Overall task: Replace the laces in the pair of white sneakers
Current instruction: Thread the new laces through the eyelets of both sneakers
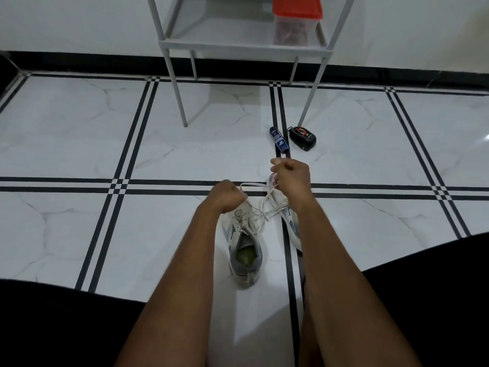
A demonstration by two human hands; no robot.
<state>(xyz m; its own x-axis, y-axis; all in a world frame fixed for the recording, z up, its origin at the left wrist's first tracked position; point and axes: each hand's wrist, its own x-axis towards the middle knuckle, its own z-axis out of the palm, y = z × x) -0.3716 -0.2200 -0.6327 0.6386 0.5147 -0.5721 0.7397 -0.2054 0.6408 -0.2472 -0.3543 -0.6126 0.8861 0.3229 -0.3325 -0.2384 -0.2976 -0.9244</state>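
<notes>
Two white sneakers stand on the tiled floor between my forearms. The left sneaker points away from me, its grey collar and greenish insole showing. The right sneaker is partly hidden behind my right forearm. A white lace runs loose from the left sneaker's eyelets up toward both hands. My left hand is curled over the left sneaker's toe and grips the lace. My right hand is raised a little farther out and pinches a lace strand that hangs below it.
A blue packet and a black oval shoe-polish container lie on the floor beyond my hands. A grey metal rack stands against the wall with a red-lidded plastic box on its shelf. My dark-clothed legs frame the bottom corners.
</notes>
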